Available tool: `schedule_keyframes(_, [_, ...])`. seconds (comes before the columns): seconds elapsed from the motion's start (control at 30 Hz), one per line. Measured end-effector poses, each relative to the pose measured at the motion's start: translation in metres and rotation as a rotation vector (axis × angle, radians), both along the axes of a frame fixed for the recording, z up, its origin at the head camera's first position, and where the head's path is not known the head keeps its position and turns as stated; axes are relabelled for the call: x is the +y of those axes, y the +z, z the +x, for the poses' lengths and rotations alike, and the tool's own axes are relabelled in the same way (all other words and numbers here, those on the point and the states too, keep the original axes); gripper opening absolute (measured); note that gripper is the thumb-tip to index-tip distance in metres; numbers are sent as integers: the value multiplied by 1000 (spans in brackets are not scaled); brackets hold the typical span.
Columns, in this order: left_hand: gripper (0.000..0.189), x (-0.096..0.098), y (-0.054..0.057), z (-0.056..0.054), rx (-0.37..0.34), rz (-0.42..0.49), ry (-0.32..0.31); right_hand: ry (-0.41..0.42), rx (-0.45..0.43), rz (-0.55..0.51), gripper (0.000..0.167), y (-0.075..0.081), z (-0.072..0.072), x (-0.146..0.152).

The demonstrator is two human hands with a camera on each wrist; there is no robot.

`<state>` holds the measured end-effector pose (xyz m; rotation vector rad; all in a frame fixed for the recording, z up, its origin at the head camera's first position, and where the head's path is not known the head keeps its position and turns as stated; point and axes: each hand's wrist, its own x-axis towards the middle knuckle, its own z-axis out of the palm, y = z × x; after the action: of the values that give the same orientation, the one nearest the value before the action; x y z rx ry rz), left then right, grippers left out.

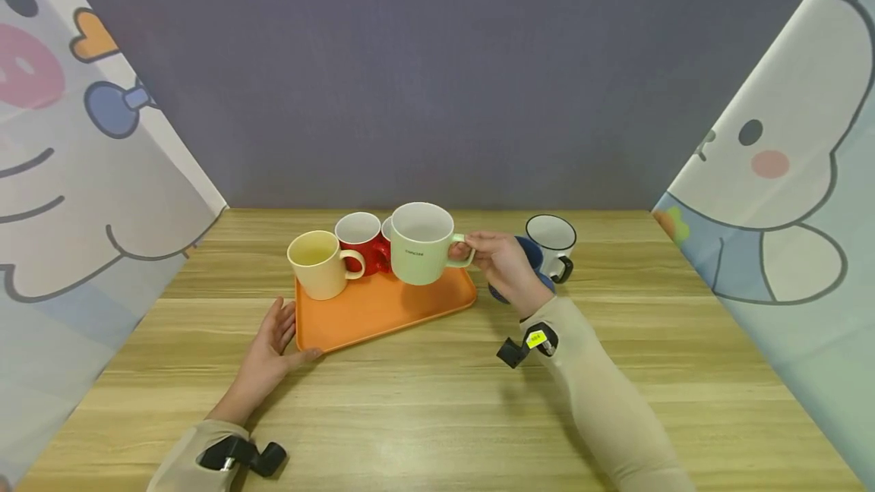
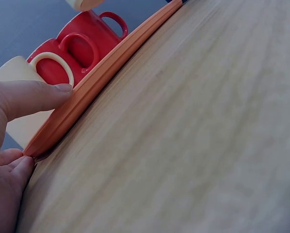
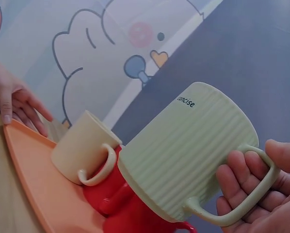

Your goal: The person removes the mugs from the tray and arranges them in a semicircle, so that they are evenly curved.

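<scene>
My right hand (image 1: 502, 260) grips the handle of a pale green ribbed mug (image 3: 186, 150), which has small dark lettering. The mug is held upright above the right part of an orange tray (image 1: 369, 321). At the tray's near left corner, my left hand (image 1: 270, 336) holds the rim, thumb at the front edge and fingers along the left side. A cream mug (image 1: 317, 272) stands at the tray's left end. Behind it are red mugs (image 1: 358, 230), two of which show in the left wrist view; the green mug partly hides one in the head view.
Right of the tray stands a white mug (image 1: 551, 235) with a black rim and handle. Beside it, blue crockery (image 1: 532, 251) is partly hidden by my right hand. A grey wall (image 1: 437, 82) closes off the wooden table's back, with cartoon-printed panels (image 1: 772, 196) at both sides.
</scene>
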<state>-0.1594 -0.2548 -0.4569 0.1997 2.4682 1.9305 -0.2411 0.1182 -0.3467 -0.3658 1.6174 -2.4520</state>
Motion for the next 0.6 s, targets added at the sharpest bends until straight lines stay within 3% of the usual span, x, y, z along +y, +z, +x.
schedule_keyframes(0.27, [115, 0, 0, 0, -1, 2, 1, -32, 6, -50, 48, 11, -1, 17])
schedule_keyframes(0.6, [116, 1, -1, 0, 15, 5, 6, -87, 31, -26, 51, 23, -4, 40])
